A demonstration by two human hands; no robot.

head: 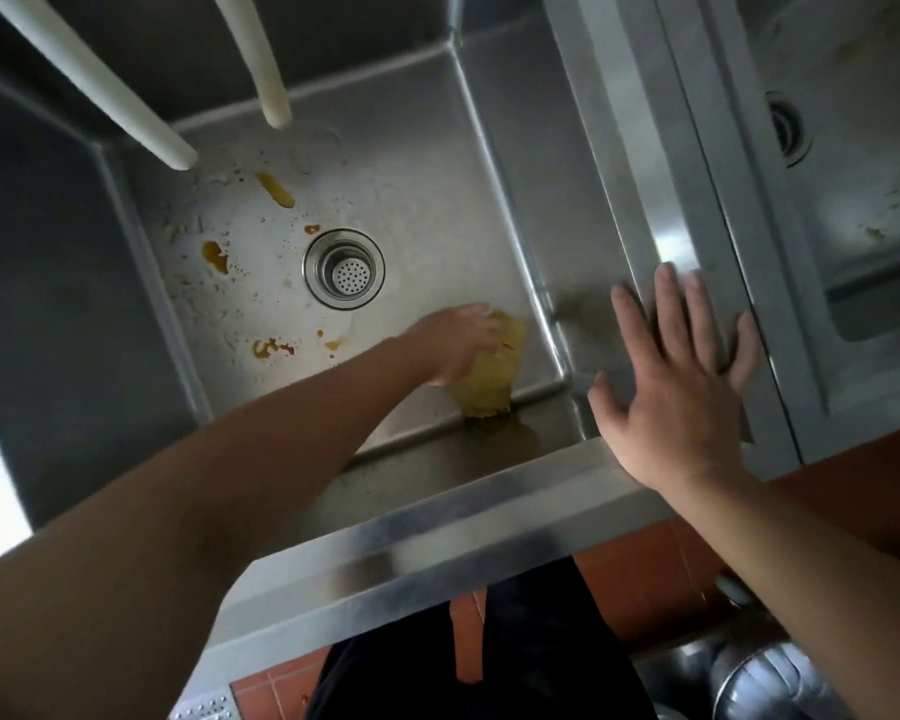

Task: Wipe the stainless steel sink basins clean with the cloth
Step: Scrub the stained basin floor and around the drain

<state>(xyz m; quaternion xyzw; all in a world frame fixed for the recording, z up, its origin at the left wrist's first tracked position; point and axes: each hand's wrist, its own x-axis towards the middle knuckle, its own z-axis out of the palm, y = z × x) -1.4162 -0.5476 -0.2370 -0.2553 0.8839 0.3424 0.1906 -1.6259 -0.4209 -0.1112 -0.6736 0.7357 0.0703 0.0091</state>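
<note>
- The left hand reaches down into the near-right corner of the sink basin, its fingers curled over a yellow cloth and pressing it to the floor of the basin.
- The cloth lies to the near right of the drain strainer, its outer edge touching the near wall where floor and wall meet, and just beside the right wall.
- Between the drain strainer and the cloth a strip of basin floor lies bare; the left forearm crosses the near rim above it.
- Orange-brown stains sit left of and beyond the drain strainer, with more at its near side, well apart from the cloth.
- Two pale hoses hang over the far part of the basin, beyond the drain strainer; their ends are clear of the floor.
- The right hand lies flat with fingers spread and holding nothing, over the steel divider right of the drain strainer.
- A second basin lies farther right, past the divider.
</note>
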